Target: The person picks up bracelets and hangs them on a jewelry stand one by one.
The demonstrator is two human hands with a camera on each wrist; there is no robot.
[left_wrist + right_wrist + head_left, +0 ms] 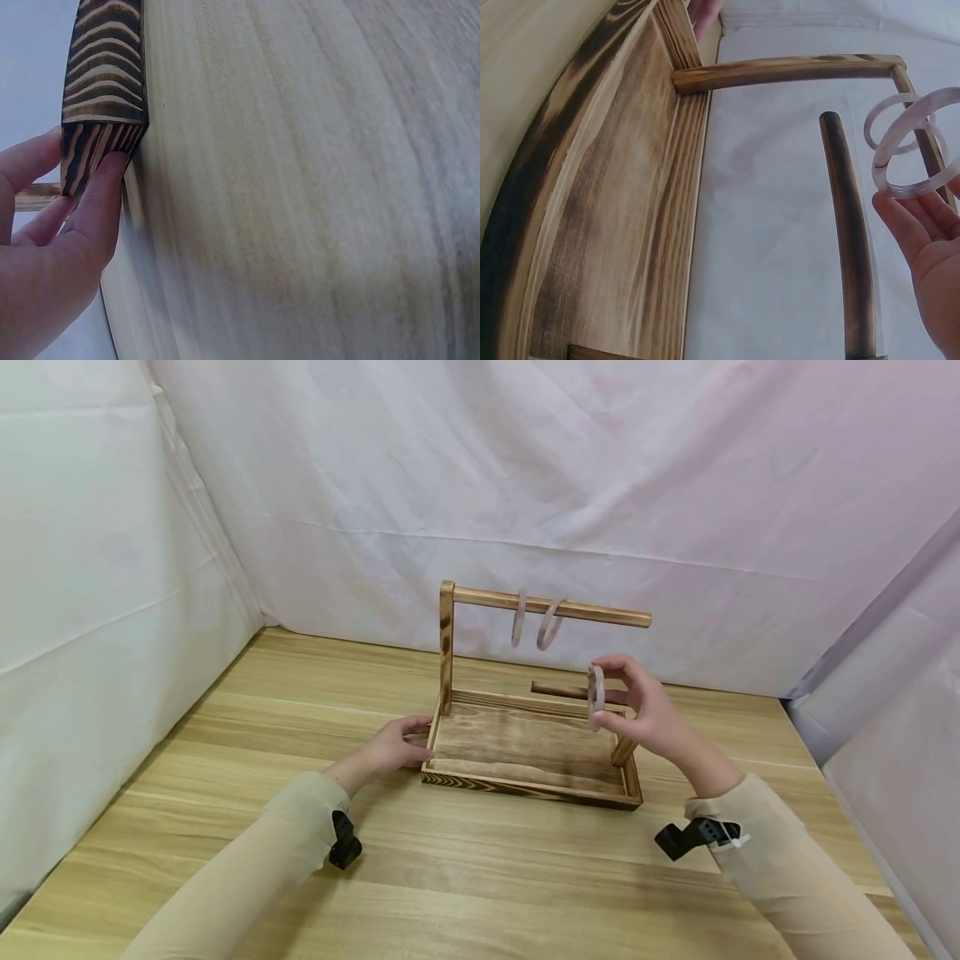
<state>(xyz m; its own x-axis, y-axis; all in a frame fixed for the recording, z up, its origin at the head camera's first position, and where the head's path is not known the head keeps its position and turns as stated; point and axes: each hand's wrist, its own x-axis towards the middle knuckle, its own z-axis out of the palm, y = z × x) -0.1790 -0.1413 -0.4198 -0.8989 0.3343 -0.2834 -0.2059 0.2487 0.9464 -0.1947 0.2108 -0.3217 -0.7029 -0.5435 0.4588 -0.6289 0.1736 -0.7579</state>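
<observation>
A wooden bangle stand with a tray base stands on the table. My left hand grips the left end of its tray, fingers and thumb at the edge in the left wrist view. My right hand pinches a pale, translucent bangle between thumb and fingertips, upright beside the lower bar. That bar's right part is hidden behind the hand. Two similar bangles hang from the upper bar. In the right wrist view the held bangle overlaps a hanging one.
The upper bar rises from a left post and its right end is free. A short right post stands near my right hand. White cloth drapes behind and beside the wood-grain table. Black cameras sit on both wrists.
</observation>
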